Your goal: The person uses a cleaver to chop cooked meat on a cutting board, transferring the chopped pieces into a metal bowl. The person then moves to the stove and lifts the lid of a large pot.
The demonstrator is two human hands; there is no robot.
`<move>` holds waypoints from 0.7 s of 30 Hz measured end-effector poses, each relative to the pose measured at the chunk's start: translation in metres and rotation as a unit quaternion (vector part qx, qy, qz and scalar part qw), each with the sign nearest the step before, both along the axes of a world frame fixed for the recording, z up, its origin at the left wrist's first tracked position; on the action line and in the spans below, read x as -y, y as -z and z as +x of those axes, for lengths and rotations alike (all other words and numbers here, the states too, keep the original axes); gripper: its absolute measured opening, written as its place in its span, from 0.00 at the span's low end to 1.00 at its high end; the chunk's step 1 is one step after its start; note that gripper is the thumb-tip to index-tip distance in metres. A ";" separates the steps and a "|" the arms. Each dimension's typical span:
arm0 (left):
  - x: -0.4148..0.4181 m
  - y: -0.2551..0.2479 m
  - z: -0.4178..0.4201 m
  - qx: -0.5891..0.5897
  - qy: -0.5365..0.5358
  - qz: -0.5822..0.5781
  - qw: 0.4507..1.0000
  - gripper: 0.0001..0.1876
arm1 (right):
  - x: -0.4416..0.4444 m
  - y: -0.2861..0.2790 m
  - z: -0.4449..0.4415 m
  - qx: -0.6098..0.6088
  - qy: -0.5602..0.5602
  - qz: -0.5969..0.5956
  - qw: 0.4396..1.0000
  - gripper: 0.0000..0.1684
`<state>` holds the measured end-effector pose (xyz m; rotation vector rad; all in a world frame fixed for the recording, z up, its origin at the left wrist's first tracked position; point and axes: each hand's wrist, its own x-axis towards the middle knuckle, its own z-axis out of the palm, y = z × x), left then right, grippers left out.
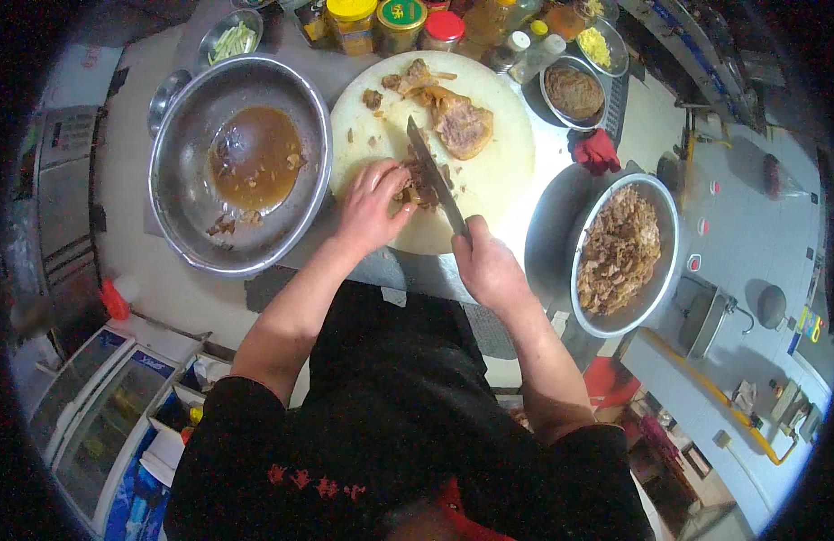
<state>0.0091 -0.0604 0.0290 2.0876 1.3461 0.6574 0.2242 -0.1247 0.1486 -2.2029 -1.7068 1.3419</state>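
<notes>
A large round cutting board [504, 182] lies before me. My right hand [492, 267] grips the handle of a cleaver-like kitchen knife [436, 174], whose blade angles up and left across the board. Beside the blade, my left hand [378, 204] has its curled fingers on pieces of cooked meat [427, 193]. Part of that meat is hidden by the fingers and blade. Farther back on the board rests a larger piece of cooked meat with skin [463, 127]. Near it are a bony piece [413, 78] and small scraps.
Left of the board stands a steel basin [180, 162] with brown liquid; right, a metal basin [670, 250] of chopped meat. Behind are jars [444, 28], a bowl of dark food [573, 93], shredded yellow food [594, 47] and sliced green vegetable [233, 42]. A red cloth-like item [596, 152] lies right.
</notes>
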 end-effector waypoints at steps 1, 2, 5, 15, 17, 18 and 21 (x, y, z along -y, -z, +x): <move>-0.002 0.000 -0.001 0.003 0.007 0.006 1.000 0.29 | -0.002 -0.007 -0.005 -0.005 0.008 0.005 1.000 0.16; 0.002 -0.003 -0.001 -0.004 0.003 0.011 1.000 0.28 | 0.008 0.005 -0.009 -0.005 0.015 0.021 1.000 0.16; 0.000 0.000 0.000 0.007 0.014 -0.012 1.000 0.28 | 0.011 0.028 -0.008 -0.010 -0.010 0.021 1.000 0.15; 0.004 -0.001 -0.009 0.005 0.007 0.007 1.000 0.28 | 0.015 0.024 -0.029 -0.015 -0.016 0.014 1.000 0.15; 0.004 0.002 -0.015 0.005 0.007 -0.004 1.000 0.28 | 0.018 0.027 -0.034 -0.014 -0.012 -0.004 1.000 0.15; 0.005 0.004 -0.017 0.006 0.004 -0.011 1.000 0.27 | 0.013 0.026 -0.035 -0.031 -0.020 0.014 0.999 0.15; 0.008 0.006 -0.030 0.005 0.014 -0.002 1.000 0.26 | 0.004 0.006 -0.034 -0.044 -0.030 0.015 0.998 0.16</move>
